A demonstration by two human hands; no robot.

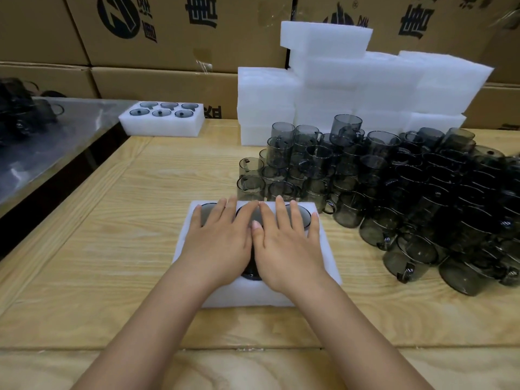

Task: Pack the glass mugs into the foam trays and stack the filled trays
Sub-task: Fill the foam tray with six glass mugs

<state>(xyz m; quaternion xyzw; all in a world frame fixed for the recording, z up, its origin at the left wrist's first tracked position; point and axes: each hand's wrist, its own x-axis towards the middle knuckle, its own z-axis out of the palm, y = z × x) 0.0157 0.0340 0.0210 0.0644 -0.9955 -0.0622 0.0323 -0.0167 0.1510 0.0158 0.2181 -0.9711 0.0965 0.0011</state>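
A: Nearest item?
B: Left hand [222,243], right hand [287,243]: flat, fingers straight, side by side, pressing seated mugs [204,216] into foam tray [323,266].
A: Outstanding?
B: Big heap of loose glass mugs [408,198] right; one filled tray [161,121] far left; empty trays [351,88] behind. Probably early.
A: Setting?
B: Wooden surface [112,249]; cardboard cartons [168,32] at back.

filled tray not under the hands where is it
Head view, back left: the filled tray sits at the far edge of the table, left of the foam stack.
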